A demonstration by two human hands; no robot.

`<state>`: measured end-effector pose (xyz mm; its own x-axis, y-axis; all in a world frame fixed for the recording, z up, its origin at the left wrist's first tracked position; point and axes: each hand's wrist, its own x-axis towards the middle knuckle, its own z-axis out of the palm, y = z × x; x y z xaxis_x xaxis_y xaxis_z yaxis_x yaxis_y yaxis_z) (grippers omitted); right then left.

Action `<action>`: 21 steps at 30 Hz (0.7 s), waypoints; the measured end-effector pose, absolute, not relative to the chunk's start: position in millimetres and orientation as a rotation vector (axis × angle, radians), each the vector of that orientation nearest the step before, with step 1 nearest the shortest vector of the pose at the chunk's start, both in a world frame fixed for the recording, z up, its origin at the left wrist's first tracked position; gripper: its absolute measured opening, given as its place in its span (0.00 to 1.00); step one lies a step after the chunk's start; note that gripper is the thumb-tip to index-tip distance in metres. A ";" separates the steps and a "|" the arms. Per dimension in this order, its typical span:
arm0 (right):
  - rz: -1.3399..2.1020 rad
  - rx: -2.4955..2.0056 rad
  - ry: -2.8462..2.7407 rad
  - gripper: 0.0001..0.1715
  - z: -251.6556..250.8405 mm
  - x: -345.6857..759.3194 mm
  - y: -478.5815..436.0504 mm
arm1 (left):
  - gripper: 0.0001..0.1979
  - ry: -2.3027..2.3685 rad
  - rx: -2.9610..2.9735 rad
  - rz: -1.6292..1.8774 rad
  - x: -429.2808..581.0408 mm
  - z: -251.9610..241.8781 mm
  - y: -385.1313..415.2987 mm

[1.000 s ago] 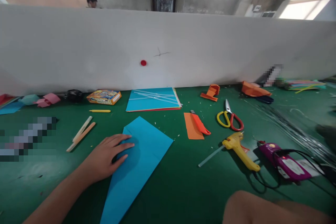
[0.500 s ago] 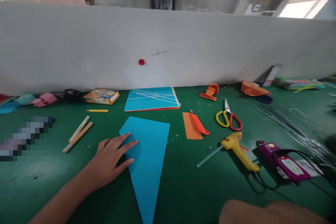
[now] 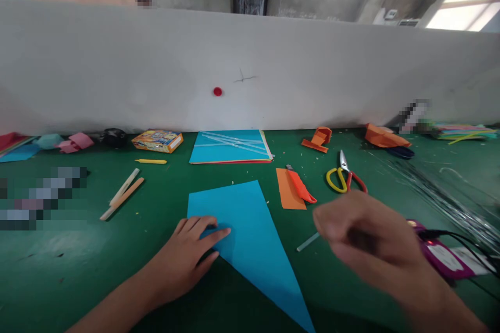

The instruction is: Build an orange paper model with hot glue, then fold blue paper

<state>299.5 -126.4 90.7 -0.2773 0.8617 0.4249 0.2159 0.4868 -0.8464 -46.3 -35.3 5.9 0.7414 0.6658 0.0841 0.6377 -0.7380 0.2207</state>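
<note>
My left hand (image 3: 191, 257) lies with spread fingers on the left part of a blue paper (image 3: 242, 229), whose narrow tip points to the lower right. My right hand (image 3: 371, 250) is raised at the right with its fingers curled, blurred; whether it holds anything is hidden. It covers most of the glue gun, whose clear glue stick (image 3: 308, 242) shows at its left. Just beyond this hand are scissors (image 3: 344, 171) with yellow and red handles. An orange cutter (image 3: 300, 186) rests on an orange paper piece (image 3: 286, 190).
Blue sheets with clear strips (image 3: 230, 146) lie by the white partition (image 3: 156, 73). Left are a small box (image 3: 157, 141), a yellow pen (image 3: 151, 162) and two sticks (image 3: 123, 197). A purple device (image 3: 445, 257) with black cables sits right, near plastic strands (image 3: 449, 203).
The blue paper has turned, its tip swinging to the right. My left hand has moved right and nearer. My right hand has risen from the bottom edge and come over the glue gun.
</note>
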 end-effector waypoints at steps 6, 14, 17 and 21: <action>0.467 -1.621 -1.968 0.19 51.5 337.8 -50.2 | 0.28 0.807 2.765 0.189 -30.8 10.4 -50.2; 0.159 -2.124 -1.978 0.29 13.5 354.6 -20.8 | 0.29 0.823 2.759 0.208 -17.2 6.9 -50.5; 0.176 -2.140 -1.893 0.30 2.2 346.7 -16.6 | 0.30 0.807 2.775 0.203 -17.0 5.3 -50.9; 0.276 -2.017 -1.743 0.31 -0.4 339.8 -14.3 | 0.28 0.810 2.797 0.211 -17.2 6.4 -51.8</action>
<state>339.8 -14.3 -0.4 0.1780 0.9737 0.1425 0.8820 -0.0936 -0.4619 -17.2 -51.8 6.4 0.8377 0.5409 0.0755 0.5091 -0.8234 0.2509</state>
